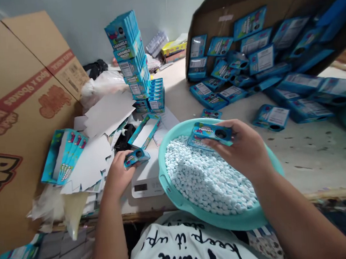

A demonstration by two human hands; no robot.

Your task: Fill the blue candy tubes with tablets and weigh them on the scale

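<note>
My left hand (119, 172) is closed around a small blue candy box (136, 158) with a dark round window, held over a white kitchen scale (145, 187). Whether the box touches the scale, I cannot tell. Above the far side of a turquoise basin (182, 205), my right hand (247, 146) grips another blue candy box (204, 130), tilted, its printed front and dark round window showing. Pale blue-white candies (214, 181) fill much of the basin. Just behind the left hand lies an open blue display tray (145, 132) with a white inside.
A tall stack of blue display boxes (132, 65) stands at the back. To the right, a tipped carton (193, 30) spills many blue candy boxes (270, 116) onto the table. White cardboard sheets (109, 114), a partly filled tray (50, 160) and a large brown carton (20, 76) occupy the left.
</note>
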